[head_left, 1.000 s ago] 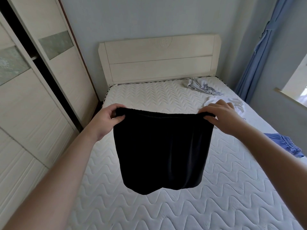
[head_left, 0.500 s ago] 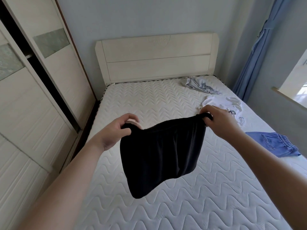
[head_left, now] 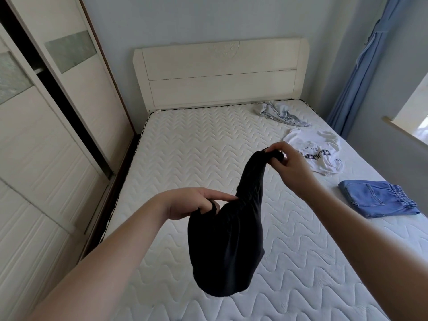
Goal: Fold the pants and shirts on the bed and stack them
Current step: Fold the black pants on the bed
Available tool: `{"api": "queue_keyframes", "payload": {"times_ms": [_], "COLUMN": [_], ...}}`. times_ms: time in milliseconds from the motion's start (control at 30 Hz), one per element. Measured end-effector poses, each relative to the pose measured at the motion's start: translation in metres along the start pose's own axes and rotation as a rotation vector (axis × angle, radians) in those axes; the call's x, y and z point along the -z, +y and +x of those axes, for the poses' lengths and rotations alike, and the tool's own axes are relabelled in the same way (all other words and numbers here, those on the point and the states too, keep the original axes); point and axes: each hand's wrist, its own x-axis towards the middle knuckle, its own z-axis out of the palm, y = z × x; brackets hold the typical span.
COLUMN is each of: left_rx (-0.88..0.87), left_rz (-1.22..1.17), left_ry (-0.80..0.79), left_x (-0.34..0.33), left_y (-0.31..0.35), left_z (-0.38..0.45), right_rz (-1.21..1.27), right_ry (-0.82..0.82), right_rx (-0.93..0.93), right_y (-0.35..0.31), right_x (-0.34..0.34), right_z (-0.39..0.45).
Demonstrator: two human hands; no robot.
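Note:
Black shorts (head_left: 228,242) hang in the air above the white quilted mattress (head_left: 185,154). My left hand (head_left: 192,203) grips one end of the waistband low and near me, index finger stretched along the cloth. My right hand (head_left: 286,165) pinches the other end higher and farther away, so the waistband runs at a slant. On the right side of the bed lie folded blue denim shorts (head_left: 376,198), a crumpled white printed T-shirt (head_left: 316,154) and a rumpled light grey-blue garment (head_left: 281,114).
A cream headboard (head_left: 220,70) closes the far end of the bed. A tall sliding-door wardrobe (head_left: 46,117) stands close along the left side. Blue curtains (head_left: 361,72) and a window sill (head_left: 405,133) are on the right.
My left hand has dropped and come toward me while my right hand stayed up, turning the shorts from stretched flat and wide to narrow and slanted. The view has tilted down.

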Motion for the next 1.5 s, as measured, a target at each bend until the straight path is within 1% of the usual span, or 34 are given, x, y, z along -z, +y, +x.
{"api": "queue_keyframes", "payload": {"times_ms": [100, 167, 267, 333, 467, 567, 667, 767, 833, 933, 1033, 1067, 1133, 1233, 1333, 1400, 1500], "left_rx": [0.008, -0.006, -0.063, -0.098, -0.231, -0.347, -0.419, -0.545, -0.594, -0.566, -0.520, -0.509, -0.509, -0.507, -0.515, -0.514, -0.508], "left_rz": [0.039, 0.106, 0.241, 0.281, 0.336, 0.338, 0.260, 0.337, 0.346, 0.296, 0.104, 0.075, 0.073, 0.092, 0.093, 0.081, 0.080], "left_ry": [-0.020, -0.029, -0.073, -0.041, 0.204, 0.407, 0.559, 0.779, 0.831, 0.804, 0.690, 0.650, 0.578, 0.542, 0.475, 0.492, 0.607], "left_x": [-0.008, -0.012, -0.019, -0.025, -0.029, -0.028, -0.029, -0.031, -0.033, -0.032, -0.034, -0.035, -0.038, -0.039, -0.040, -0.040, -0.040], "left_y": [0.005, 0.011, 0.024, 0.031, 0.028, 0.022, 0.017, 0.015, 0.016, 0.015, 0.012, 0.011, 0.009, 0.007, 0.006, 0.005, 0.003], "left_z": [0.004, 0.005, 0.004, 0.005, 0.006, 0.003, 0.003, 0.007, 0.008, 0.010, 0.011, 0.011, 0.013, 0.013, 0.014, 0.016, 0.020], "right_rz": [0.002, 0.022, 0.184, 0.301, 0.647, 0.811, 0.860, 0.848, 0.831, 0.790, 0.679, 0.636, 0.529, 0.424, 0.351, 0.323, 0.378], "right_ry": [-0.030, -0.055, -0.112, -0.185, -0.352, -0.402, -0.429, -0.484, -0.518, -0.529, -0.476, -0.462, -0.454, -0.462, -0.527, -0.541, -0.496], "right_rx": [-0.018, -0.044, -0.116, -0.177, -0.337, -0.408, -0.432, -0.439, -0.432, -0.425, -0.469, -0.478, -0.475, -0.464, -0.502, -0.529, -0.564], "right_y": [0.001, -0.001, -0.005, -0.007, -0.006, -0.010, -0.011, -0.013, -0.015, -0.020, -0.024, -0.024, -0.024, -0.024, -0.024, -0.023, -0.022], "right_x": [-0.006, -0.010, -0.019, -0.026, -0.029, -0.027, -0.022, -0.021, -0.023, -0.027, -0.031, -0.032, -0.034, -0.034, -0.031, -0.028, -0.021], "right_z": [-0.003, -0.006, -0.012, -0.019, -0.034, -0.038, -0.035, -0.032, -0.031, -0.033, -0.033, -0.033, -0.032, -0.032, -0.033, -0.033, -0.033]}}
